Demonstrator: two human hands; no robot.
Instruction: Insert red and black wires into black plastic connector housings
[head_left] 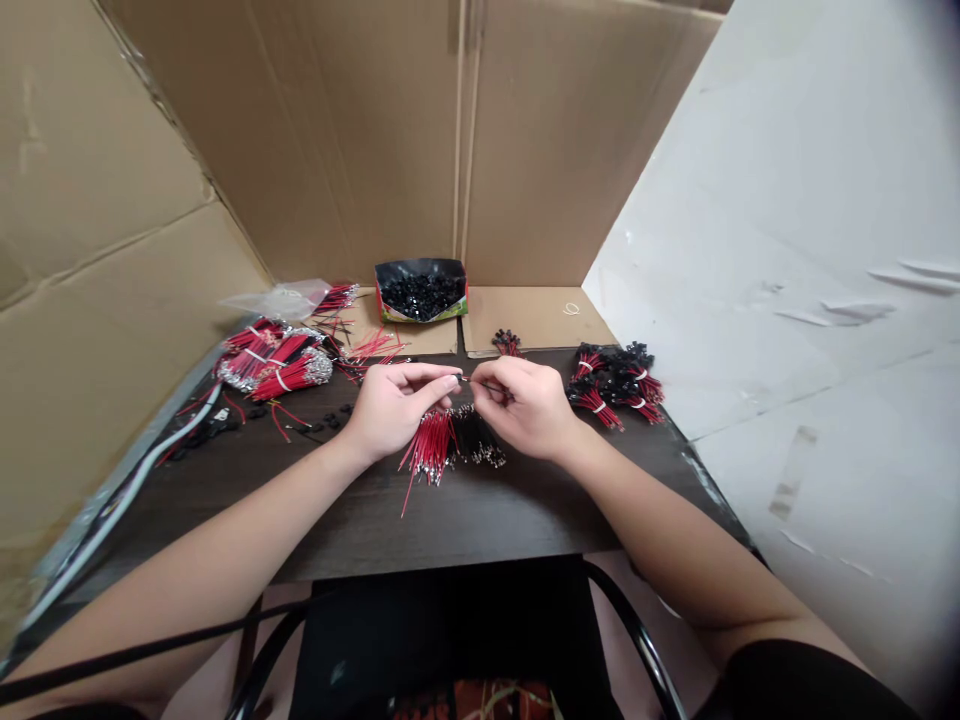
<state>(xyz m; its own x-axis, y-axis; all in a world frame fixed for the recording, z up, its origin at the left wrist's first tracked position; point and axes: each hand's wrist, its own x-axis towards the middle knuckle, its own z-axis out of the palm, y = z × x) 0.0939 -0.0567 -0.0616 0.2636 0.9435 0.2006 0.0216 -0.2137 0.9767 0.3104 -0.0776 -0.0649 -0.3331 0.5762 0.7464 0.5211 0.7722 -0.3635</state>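
Note:
Between thumb and fingers, my left hand (401, 405) pinches a small black connector housing (458, 378), mostly covered by the fingertips. My right hand (525, 405) is closed on a short wire (487, 386), whose end meets or nearly meets the housing; whether it is inserted I cannot tell. Below both hands lie loose red wires (430, 445) and black wires (478, 440) with metal terminals at their ends, spread on the dark table. Just beyond my right hand is a small bunch of red wires with black housings (507, 342).
An open box (421, 295) full of black housings stands at the back. Tied bundles of red wires (281, 365) and a plastic bag (281, 300) lie at left, near a pale cable (161, 450). Tied bunches with black connectors (615, 385) lie at right. Cardboard walls (360, 130) enclose the table.

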